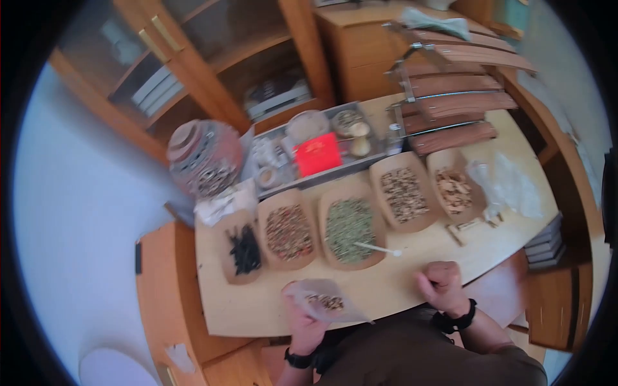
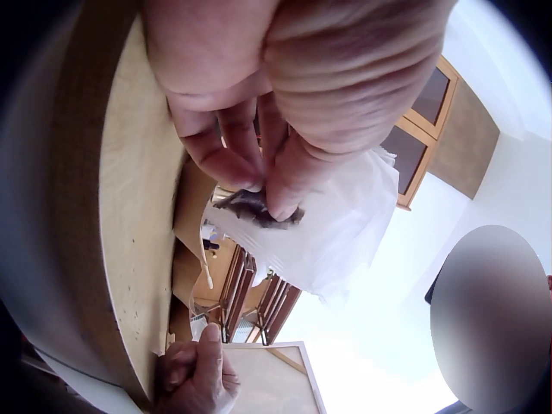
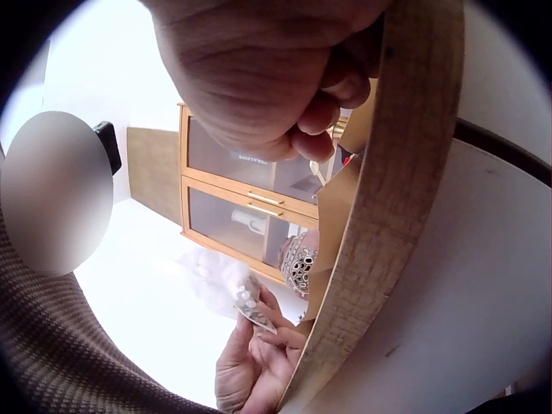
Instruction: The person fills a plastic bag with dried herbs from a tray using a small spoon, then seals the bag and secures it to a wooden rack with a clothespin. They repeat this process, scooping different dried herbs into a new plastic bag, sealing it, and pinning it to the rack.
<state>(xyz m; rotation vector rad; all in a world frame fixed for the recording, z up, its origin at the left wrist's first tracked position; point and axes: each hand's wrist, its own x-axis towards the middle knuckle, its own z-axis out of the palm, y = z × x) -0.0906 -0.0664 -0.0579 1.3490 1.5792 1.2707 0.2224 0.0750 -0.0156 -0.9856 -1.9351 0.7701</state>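
Note:
My left hand [image 1: 305, 323] pinches a thin white translucent pouch [image 1: 344, 311] at the table's front edge. Brown and pale dried pieces [image 1: 326, 301] show in the pouch. In the left wrist view, the thumb and fingertips press together on the pouch [image 2: 345, 220], beside a dark patch of its contents. My right hand [image 1: 444, 286] is held near the front edge, to the right of the pouch, fingers curled in; nothing shows in it. In the right wrist view its fingertips [image 3: 317, 145] are bent toward the palm, which is hidden.
Across the table [image 1: 399, 283] stand paper trays: dark strips [image 1: 244, 249], reddish mixed bits [image 1: 289, 233], green leaves [image 1: 349, 230] with a white spoon [image 1: 380, 248], brown pieces [image 1: 404, 195] and tan chunks [image 1: 454, 191]. Behind are a grey tray with a red packet [image 1: 318, 154] and a large jar [image 1: 205, 154].

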